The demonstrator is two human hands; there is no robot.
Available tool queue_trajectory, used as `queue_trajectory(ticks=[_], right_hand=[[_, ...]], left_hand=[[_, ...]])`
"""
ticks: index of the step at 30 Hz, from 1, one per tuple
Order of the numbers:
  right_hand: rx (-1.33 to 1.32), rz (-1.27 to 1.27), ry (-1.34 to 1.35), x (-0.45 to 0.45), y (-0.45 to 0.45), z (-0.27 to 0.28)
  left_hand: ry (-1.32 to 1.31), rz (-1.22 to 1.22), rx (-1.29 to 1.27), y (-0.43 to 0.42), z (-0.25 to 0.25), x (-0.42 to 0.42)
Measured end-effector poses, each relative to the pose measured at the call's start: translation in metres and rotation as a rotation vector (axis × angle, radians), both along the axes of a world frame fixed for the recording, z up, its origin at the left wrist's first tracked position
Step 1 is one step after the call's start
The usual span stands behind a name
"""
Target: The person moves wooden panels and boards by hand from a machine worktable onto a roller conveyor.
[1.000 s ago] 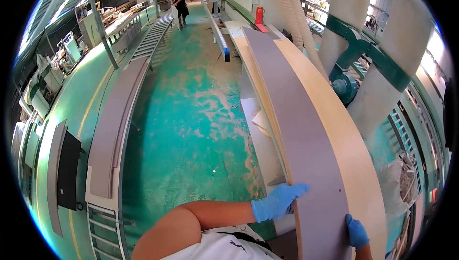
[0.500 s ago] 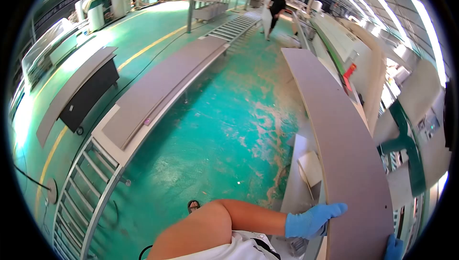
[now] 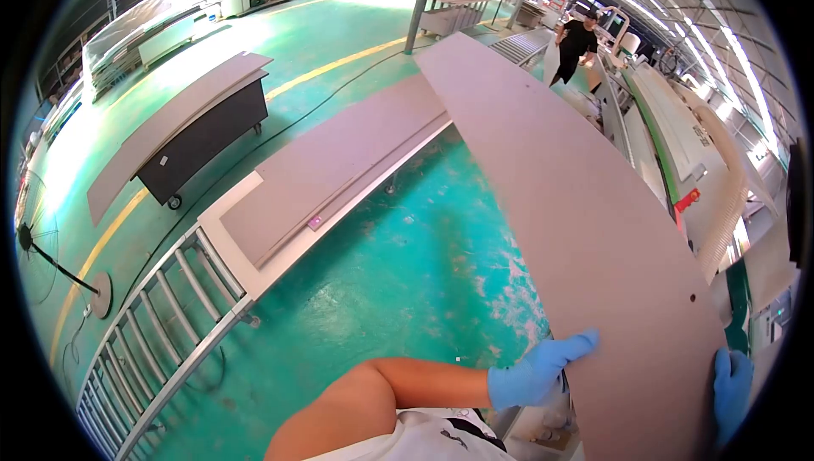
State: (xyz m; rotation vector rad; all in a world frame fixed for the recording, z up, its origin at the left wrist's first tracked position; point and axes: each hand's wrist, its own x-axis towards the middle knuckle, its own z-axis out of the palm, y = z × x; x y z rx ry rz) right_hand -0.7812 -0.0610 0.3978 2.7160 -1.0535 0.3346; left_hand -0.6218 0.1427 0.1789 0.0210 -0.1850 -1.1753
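Note:
A long grey-mauve board (image 3: 560,207) stretches away from me, its far end overlapping the stacked panels in view. My left hand (image 3: 543,365), in a blue glove, grips its left edge with the thumb lying on top. On the opposite edge my right hand (image 3: 733,389), gloved in blue too, is closed around the board; its fingertips are partly hidden. A small dark hole shows in the board near the right edge. To the left, similar grey panels (image 3: 339,164) lie on a white sheet over a roller conveyor (image 3: 170,300).
A black wheeled cart (image 3: 208,139) carries more panels at left. Near it stands a fan (image 3: 100,294). A person (image 3: 577,47) in dark clothes stands ahead. A machine with a green strip (image 3: 651,135) runs along the right. A post (image 3: 421,3) rises behind the board.
The board has lifted and its far end has swung left, from beside the right-hand machine to over the stacked panels. Both hands keep their hold. The person ahead appears nearer.

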Motion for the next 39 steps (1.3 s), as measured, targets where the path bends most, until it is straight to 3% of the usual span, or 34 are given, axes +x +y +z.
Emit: queue_trajectory(ticks=[3, 7, 9, 18, 21, 26, 34, 39], right_hand=[[0.126, 0.102, -0.077, 0.084, 0.021, 0.008], [-0.173, 0.329, -0.079, 0.182, -0.004, -0.007], [-0.095, 0.54, 0.059, 0.264, -0.009, -0.007], [0.149, 0.717, 0.276, 0.527, -0.054, -0.029], [0.168, 0.805, 0.372, 0.59, -0.053, -0.041], [0.082, 1.122, 0.437, 0.786, -0.029, -0.089], [0.014, 1.334, 0.554, 0.979, 0.028, -0.134], [0.052, 1.502, 0.643, 1.085, 0.072, -0.175]], left_hand=[[0.065, 0.0, 0.062, 0.003, -0.009, 0.048], [0.096, 0.095, 0.151, -0.005, -0.031, 0.12], [0.042, 0.216, 0.014, -0.009, -0.044, 0.171], [0.14, 0.567, 0.155, -0.04, -0.064, 0.33], [0.177, 0.597, 0.149, -0.037, -0.071, 0.365], [0.201, 0.616, 0.141, -0.023, -0.114, 0.485], [0.25, 0.649, 0.123, -0.008, -0.143, 0.614], [0.463, 0.579, 0.117, 0.01, -0.178, 0.679]])
